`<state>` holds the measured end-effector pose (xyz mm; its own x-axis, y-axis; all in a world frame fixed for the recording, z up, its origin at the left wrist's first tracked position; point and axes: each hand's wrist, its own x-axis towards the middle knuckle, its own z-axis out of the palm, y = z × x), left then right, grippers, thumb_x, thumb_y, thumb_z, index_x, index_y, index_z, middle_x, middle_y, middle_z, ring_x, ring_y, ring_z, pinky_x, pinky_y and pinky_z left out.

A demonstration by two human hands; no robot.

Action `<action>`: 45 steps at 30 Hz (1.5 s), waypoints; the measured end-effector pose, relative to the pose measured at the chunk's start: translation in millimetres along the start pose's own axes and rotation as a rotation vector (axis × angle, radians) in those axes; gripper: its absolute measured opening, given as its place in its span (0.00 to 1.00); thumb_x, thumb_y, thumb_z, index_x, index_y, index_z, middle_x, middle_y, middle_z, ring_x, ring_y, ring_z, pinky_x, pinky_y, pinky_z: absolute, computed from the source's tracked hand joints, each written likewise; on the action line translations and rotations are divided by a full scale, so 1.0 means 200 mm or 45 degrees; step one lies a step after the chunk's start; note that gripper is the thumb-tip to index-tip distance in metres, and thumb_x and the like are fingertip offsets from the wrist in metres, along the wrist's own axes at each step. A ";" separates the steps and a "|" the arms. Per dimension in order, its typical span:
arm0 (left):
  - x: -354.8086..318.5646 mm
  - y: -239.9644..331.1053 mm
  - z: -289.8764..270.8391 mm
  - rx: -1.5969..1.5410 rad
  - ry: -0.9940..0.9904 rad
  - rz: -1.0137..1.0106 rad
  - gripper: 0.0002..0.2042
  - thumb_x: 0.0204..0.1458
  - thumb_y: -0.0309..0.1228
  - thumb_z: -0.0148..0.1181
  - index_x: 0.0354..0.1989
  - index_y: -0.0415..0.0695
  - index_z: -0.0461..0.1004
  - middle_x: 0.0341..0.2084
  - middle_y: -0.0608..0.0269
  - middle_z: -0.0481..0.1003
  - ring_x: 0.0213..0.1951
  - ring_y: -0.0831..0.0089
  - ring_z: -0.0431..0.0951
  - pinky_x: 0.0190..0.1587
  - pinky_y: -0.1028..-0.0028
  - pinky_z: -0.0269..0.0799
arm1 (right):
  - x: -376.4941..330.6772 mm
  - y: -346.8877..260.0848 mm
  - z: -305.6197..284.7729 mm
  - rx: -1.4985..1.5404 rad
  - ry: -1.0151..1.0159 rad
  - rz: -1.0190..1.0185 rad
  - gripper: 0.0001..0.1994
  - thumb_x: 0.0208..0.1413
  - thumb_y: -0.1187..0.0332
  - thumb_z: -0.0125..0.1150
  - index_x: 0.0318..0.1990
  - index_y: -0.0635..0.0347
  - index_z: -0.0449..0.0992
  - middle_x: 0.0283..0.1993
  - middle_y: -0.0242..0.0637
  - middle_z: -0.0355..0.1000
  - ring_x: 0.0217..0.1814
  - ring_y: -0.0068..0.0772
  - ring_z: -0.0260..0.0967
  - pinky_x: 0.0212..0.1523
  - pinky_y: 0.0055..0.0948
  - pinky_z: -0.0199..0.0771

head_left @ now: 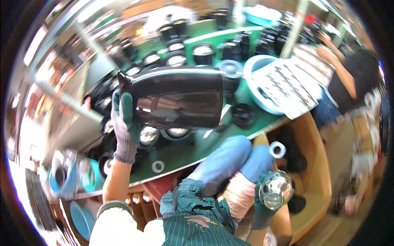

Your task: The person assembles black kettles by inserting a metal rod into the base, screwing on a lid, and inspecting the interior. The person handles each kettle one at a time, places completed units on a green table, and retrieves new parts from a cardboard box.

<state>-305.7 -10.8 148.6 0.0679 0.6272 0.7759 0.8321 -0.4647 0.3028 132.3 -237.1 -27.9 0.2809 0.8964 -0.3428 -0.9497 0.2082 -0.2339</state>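
My left hand [126, 119], in a grey glove with green-coated fingers, is closed on the narrow left end of a glossy black jug body [180, 98]. The jug body is held sideways above the green table, its wide end to the right. Low at the right, my right hand [262, 205], gloved too, is closed around a shiny silver flask liner [277, 189]. A white ring [277, 150] shows just above the liner. Another white ring [157, 166] lies on the table near my left wrist. Right of the jug body is a round black part [243, 115].
Several black jugs with silvery tops [203, 53] stand across the green table [174, 158]. A light-blue basin [254, 96] bears a patterned sheet [287, 84]. Beside my right hand a tan box [322, 180] holds black parts. A co-worker [349, 78] sits at the right. Blue bins [63, 180] stand at the left.
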 end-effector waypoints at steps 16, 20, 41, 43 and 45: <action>-1.87 0.17 -1.43 -0.994 1.778 -1.682 0.32 0.66 0.64 0.40 0.65 0.53 0.71 0.56 0.63 0.79 0.52 0.61 0.81 0.49 0.60 0.81 | 0.30 0.61 0.30 -1.216 -0.963 -0.567 0.21 0.57 0.70 0.67 0.56 0.69 0.75 0.53 0.48 0.77 0.51 0.39 0.77 0.49 0.42 0.82; -2.45 -0.12 -1.70 -0.901 1.622 -1.717 0.33 0.66 0.64 0.38 0.65 0.53 0.71 0.56 0.61 0.79 0.53 0.56 0.81 0.55 0.53 0.78 | -0.07 0.82 0.72 -1.381 -0.933 -0.420 0.18 0.47 0.70 0.75 0.45 0.69 0.80 0.41 0.41 0.80 0.42 0.33 0.78 0.46 0.36 0.80; -1.51 0.35 -0.80 -1.106 -0.148 -1.178 0.62 0.39 0.45 0.83 0.78 0.38 0.46 0.74 0.49 0.56 0.73 0.58 0.59 0.75 0.57 0.53 | -0.29 1.40 0.42 -0.698 -0.175 1.466 0.34 0.65 0.37 0.51 0.66 0.52 0.72 0.65 0.41 0.73 0.65 0.47 0.71 0.67 0.53 0.70; -1.55 0.34 -0.75 -1.029 -0.076 -1.068 0.69 0.27 0.50 0.87 0.77 0.38 0.46 0.74 0.47 0.55 0.74 0.55 0.57 0.76 0.56 0.52 | -0.40 1.52 0.50 -0.807 -0.238 1.644 0.32 0.69 0.38 0.45 0.61 0.56 0.75 0.61 0.43 0.76 0.61 0.43 0.75 0.63 0.49 0.76; -1.54 0.30 -0.82 -0.834 -0.140 -0.918 0.70 0.25 0.50 0.88 0.77 0.39 0.48 0.74 0.46 0.55 0.74 0.53 0.57 0.75 0.55 0.53 | -0.44 1.56 0.45 -0.597 -0.217 1.792 0.33 0.69 0.37 0.44 0.62 0.56 0.75 0.62 0.42 0.76 0.60 0.43 0.75 0.64 0.49 0.75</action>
<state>-366.2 -333.8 19.0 -0.2580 0.9362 0.2386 0.2264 -0.1815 0.9570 -201.3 -215.4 10.8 -0.8545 0.2914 -0.4301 -0.2830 -0.9553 -0.0852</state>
